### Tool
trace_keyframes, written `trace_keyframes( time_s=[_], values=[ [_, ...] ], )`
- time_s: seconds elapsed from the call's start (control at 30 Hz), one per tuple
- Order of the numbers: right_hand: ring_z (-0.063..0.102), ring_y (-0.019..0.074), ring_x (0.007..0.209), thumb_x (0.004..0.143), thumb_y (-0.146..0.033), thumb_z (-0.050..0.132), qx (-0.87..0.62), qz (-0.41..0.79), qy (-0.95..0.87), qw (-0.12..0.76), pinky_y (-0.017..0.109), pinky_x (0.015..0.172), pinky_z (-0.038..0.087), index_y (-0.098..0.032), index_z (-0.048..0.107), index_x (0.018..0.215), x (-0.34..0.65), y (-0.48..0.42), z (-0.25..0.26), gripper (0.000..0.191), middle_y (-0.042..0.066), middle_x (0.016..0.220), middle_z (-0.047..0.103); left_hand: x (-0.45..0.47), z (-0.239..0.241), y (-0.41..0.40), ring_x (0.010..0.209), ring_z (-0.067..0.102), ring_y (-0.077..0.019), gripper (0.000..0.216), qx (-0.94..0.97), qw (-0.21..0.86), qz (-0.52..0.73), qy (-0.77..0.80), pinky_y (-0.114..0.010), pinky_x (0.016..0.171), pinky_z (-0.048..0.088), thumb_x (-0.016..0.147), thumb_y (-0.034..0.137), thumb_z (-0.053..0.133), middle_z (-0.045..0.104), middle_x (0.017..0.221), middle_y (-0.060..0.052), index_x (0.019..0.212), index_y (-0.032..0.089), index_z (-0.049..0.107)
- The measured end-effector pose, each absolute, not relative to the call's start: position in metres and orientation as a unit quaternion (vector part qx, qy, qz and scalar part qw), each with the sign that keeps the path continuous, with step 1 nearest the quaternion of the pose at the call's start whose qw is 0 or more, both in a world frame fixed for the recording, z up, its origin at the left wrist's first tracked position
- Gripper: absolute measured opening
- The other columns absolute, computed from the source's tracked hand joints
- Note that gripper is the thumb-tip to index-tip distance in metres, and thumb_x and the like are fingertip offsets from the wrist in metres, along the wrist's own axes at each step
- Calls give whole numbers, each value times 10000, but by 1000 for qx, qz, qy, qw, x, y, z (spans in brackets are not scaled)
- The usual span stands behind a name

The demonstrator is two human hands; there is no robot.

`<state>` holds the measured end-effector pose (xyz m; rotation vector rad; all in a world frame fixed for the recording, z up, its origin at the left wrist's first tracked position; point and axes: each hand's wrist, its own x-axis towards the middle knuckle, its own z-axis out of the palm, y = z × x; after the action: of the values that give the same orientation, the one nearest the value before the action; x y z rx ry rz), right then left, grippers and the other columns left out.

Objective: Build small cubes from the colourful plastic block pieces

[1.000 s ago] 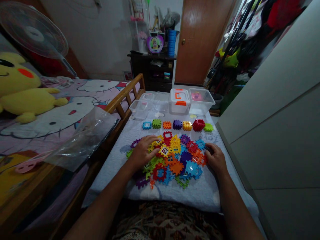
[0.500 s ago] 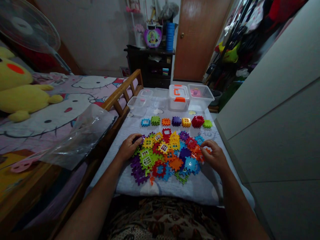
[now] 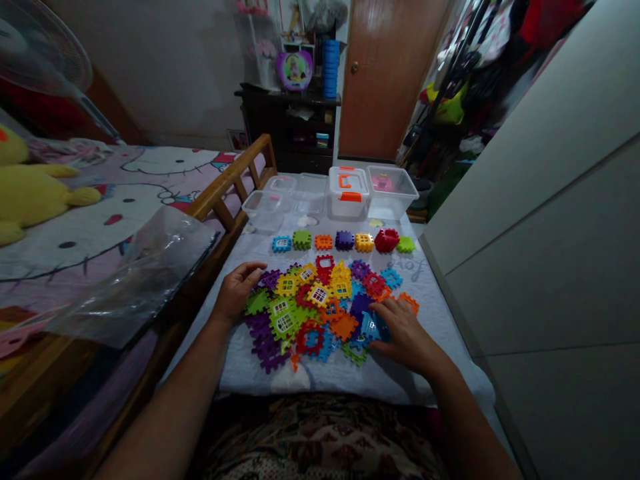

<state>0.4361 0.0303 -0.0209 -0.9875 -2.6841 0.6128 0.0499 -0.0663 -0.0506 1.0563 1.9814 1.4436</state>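
Note:
A heap of flat, toothed plastic tiles [image 3: 320, 307] in many colours lies on a pale cloth-covered table [image 3: 430, 293]. My left hand [image 3: 235, 292] rests at the heap's left edge, fingers loosely curved, touching green and purple tiles. My right hand [image 3: 403, 330] lies flat on the heap's lower right side, fingers spread over a blue tile [image 3: 371, 325]. Behind the heap stands a row of small assembled cubes [image 3: 344, 241], blue at the left through green at the right.
Clear plastic boxes [image 3: 280, 200] and an orange-latched box [image 3: 348, 192] stand at the table's far end. A wooden bed rail [image 3: 225, 187], a crumpled plastic sheet [image 3: 145, 267] and a yellow plush toy [image 3: 30, 193] are on the left. A grey wardrobe [image 3: 540, 233] closes the right.
My left hand slid from the middle of the heap to its left edge. My right hand moved from the heap's right edge inward onto the blue tile. The tiles spread leftward.

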Motion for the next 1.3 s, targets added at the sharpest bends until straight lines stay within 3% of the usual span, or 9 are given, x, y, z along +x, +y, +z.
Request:
trace_keyframes(
  time_s=[0.23, 0.4, 0.57, 0.7, 0.87, 1.03, 1.3],
  values=[
    [561, 281, 1116, 761, -173, 634, -335, 224, -898, 177, 491, 993, 470, -253, 572, 1273, 437, 35, -20, 522, 99, 1188, 595, 49, -55, -66, 1011, 665, -245, 402, 382, 234, 539, 713, -355, 980, 488, 743, 504, 671, 739, 1021, -68, 959, 168, 712],
    [575, 280, 1088, 793, -282, 606, -408, 223, -856, 229, 463, 972, 487, -235, 570, 1267, 441, 64, -25, 478, 101, 1141, 588, 48, -58, -65, 999, 671, -254, 402, 385, 228, 531, 720, -374, 973, 497, 742, 513, 677, 741, 1011, -72, 952, 172, 716],
    [585, 315, 1021, 745, -358, 610, -523, 141, -799, 261, 486, 957, 477, -173, 580, 1264, 448, 102, -47, 552, 127, 1061, 582, 46, -62, -66, 997, 677, -263, 429, 371, 247, 534, 718, -369, 923, 527, 739, 536, 694, 744, 1012, -79, 965, 172, 716],
    [577, 329, 1008, 726, -331, 616, -562, 104, -778, 259, 483, 959, 457, -162, 614, 1224, 449, 120, -58, 526, 157, 1063, 582, 46, -62, -66, 951, 686, -248, 419, 362, 253, 544, 714, -342, 869, 540, 729, 523, 709, 747, 996, -74, 955, 170, 716],
    [577, 305, 976, 745, -376, 629, -577, 88, -775, 243, 445, 918, 458, -176, 648, 1168, 446, 131, -62, 468, 128, 1007, 597, 47, -59, -66, 990, 675, -253, 379, 378, 239, 537, 715, -367, 948, 509, 750, 499, 687, 744, 996, -73, 941, 173, 718],
    [579, 275, 958, 770, -409, 638, -577, 60, -775, 249, 397, 888, 459, -174, 656, 1154, 442, 137, -62, 451, 109, 993, 611, 47, -60, -67, 962, 681, -249, 382, 376, 237, 537, 717, -356, 919, 524, 739, 509, 693, 749, 978, -68, 930, 179, 718],
    [579, 279, 969, 757, -395, 669, -587, 59, -786, 184, 374, 850, 450, -193, 669, 1107, 436, 137, -63, 404, 108, 988, 628, 47, -59, -66, 957, 686, -256, 377, 370, 239, 539, 718, -364, 927, 528, 712, 509, 706, 751, 976, -69, 905, 186, 721]
  ],
)
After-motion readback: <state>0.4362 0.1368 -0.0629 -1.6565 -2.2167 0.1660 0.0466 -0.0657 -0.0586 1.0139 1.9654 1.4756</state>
